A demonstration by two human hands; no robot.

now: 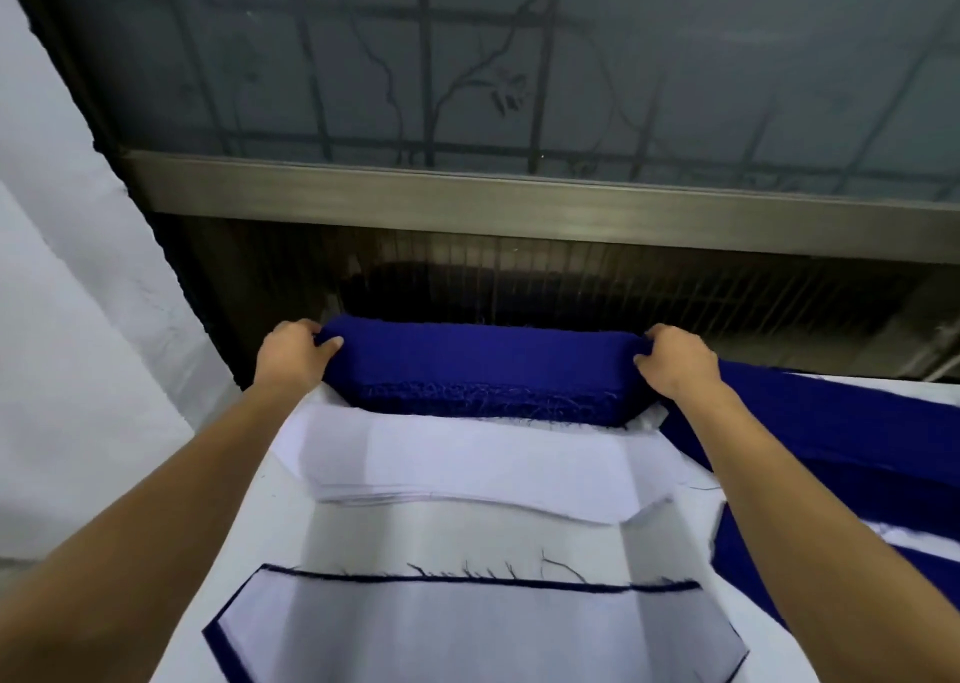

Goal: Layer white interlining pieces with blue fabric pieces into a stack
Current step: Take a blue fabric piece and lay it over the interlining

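Blue fabric pieces lie as a thick bundle at the far edge of the desk, under a frosted window with a grille. The layered stack lies nearest the person, a white piece on top with a blue rim showing beneath it. The white interlining pile lies between that stack and the bundle. Loose blue cloth trails off to the right, under the right forearm. The left hand and right hand each grip one end of the bundle, fingers curled over it. The cloth looks soft and limp, likely to sag unless held at both ends. Its frayed threads may snag. The interlining pile lies in the way to the stack.
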